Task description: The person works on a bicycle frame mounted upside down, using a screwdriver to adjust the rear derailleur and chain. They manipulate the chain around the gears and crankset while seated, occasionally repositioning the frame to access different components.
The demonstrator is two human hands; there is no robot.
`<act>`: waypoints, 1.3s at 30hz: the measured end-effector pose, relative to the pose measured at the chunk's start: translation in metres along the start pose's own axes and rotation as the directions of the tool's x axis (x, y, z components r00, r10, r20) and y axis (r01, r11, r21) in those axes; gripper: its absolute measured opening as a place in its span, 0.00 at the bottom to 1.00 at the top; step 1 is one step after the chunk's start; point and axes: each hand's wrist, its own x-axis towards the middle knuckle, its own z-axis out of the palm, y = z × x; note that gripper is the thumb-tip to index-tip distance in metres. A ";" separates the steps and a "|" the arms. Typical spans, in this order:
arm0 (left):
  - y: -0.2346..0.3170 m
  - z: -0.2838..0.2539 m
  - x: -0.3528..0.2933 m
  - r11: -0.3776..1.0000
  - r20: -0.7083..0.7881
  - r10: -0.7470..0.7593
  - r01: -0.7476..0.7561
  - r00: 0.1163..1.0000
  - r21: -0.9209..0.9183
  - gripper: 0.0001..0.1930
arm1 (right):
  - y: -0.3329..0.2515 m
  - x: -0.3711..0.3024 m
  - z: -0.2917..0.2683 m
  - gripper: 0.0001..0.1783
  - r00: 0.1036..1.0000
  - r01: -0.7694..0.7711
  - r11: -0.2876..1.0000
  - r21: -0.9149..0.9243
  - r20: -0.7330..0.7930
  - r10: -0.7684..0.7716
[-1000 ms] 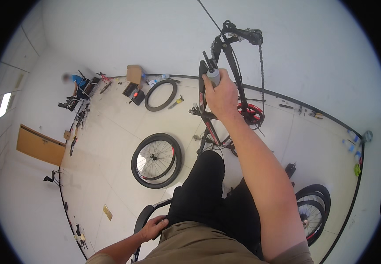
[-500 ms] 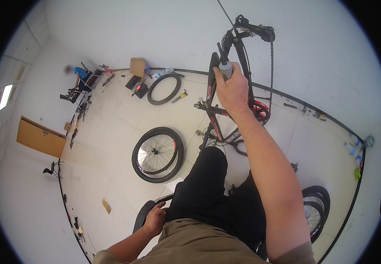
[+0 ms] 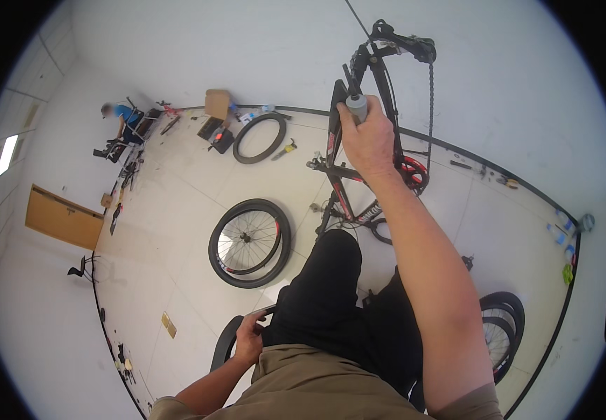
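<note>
A person seated above a pale workshop floor (image 3: 177, 210) reaches up toward the top centre of the frame, the right hand (image 3: 367, 140) closed around a small grey cylinder with a dark tip (image 3: 356, 105), held against the black and red bicycle frame (image 3: 338, 175) that stands with its wheels off and its chain (image 3: 430, 98) hanging loose from the upper end. The left hand (image 3: 249, 337), at lower centre, curls its fingers over the rim of a black tyre (image 3: 224, 344) beside the person's knee. A spoked wheel (image 3: 249, 242) lies flat on the floor at centre left, a bare tyre (image 3: 259, 138) lies further up, and another wheel (image 3: 500, 332) sits at lower right. A second person in blue (image 3: 121, 119) works among parts at upper left, well apart. The risks here look plain: the frame appears tall and lightly propped, so a firm push from the raised hand could tip it toward the floor or onto the wheel nearby; the slack chain could swing and catch fingers or smear the sleeve; and the cylinder, gripped high at arm's length, could slip and drop onto the legs below. With the other hand occupied on the tyre, nothing steadies the frame if it shifts.
</note>
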 end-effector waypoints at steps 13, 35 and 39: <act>0.148 -0.025 0.092 0.876 0.065 0.450 -0.454 0.891 0.164 0.15 | -0.002 -0.014 0.000 0.17 1.000 0.017 1.000 0.021 -0.024 -0.017; 0.342 0.079 0.305 0.631 -0.085 0.567 -0.498 0.819 -0.595 0.23 | 0.013 -0.031 -0.007 0.14 0.994 -0.014 0.969 0.249 -0.104 0.041; 0.344 0.078 0.303 0.664 -0.129 0.567 -0.543 0.814 -0.514 0.26 | 0.008 -0.030 -0.009 0.13 0.993 -0.069 0.966 0.248 -0.072 0.089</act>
